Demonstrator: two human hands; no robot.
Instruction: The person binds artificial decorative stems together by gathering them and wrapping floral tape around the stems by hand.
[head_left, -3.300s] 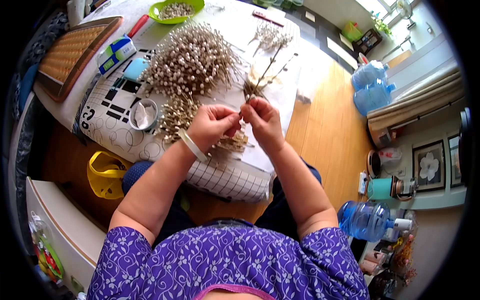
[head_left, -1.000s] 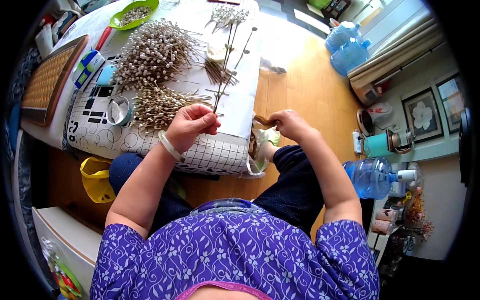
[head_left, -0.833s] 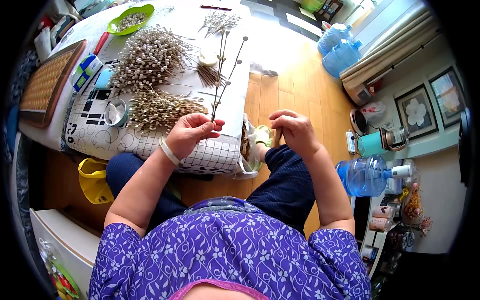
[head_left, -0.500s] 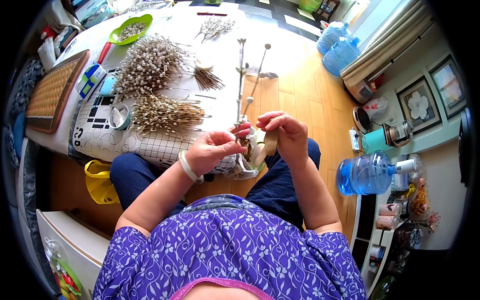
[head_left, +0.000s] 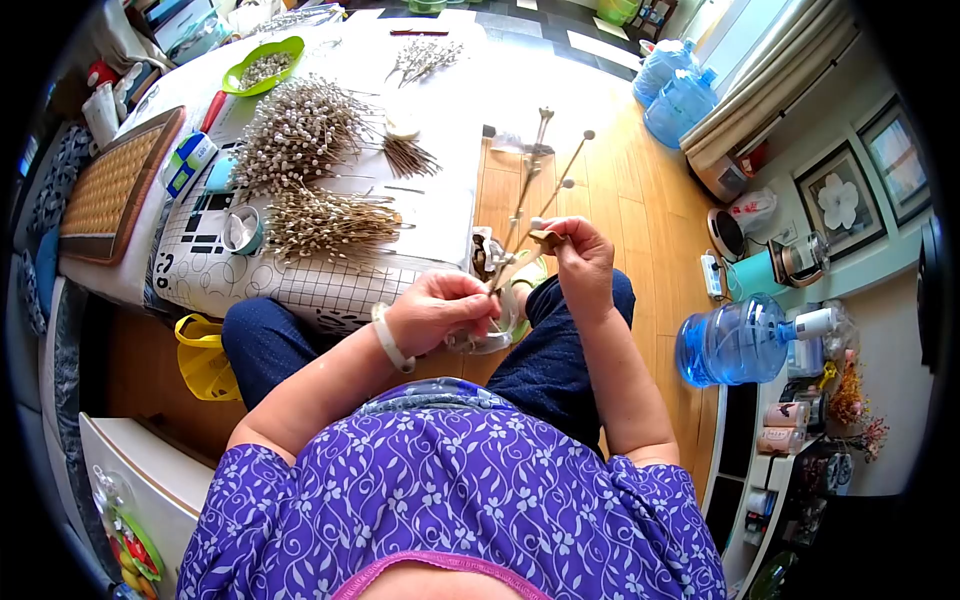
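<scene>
My left hand pinches a few thin dried stems near their lower ends. Small round buds tip these stems, which lean up and to the right. Between the fingers of my right hand is a brown tape strip; it stretches down toward the stems at my left fingertips. Beyond my left hand, on the white table, lie a large bundle of budded stems and a smaller, yellowish bundle. A clear plastic bag shows partly below my hands.
On the table are a green bowl of loose buds, a small cup, a short stem bunch and a red-handled tool. A yellow bag hangs at left. A blue water bottle stands right.
The stems have tilted from nearly upright to leaning right. The brown strip, which hung below my right hand, now slants across to the stems. My left hand has shifted slightly right and down.
</scene>
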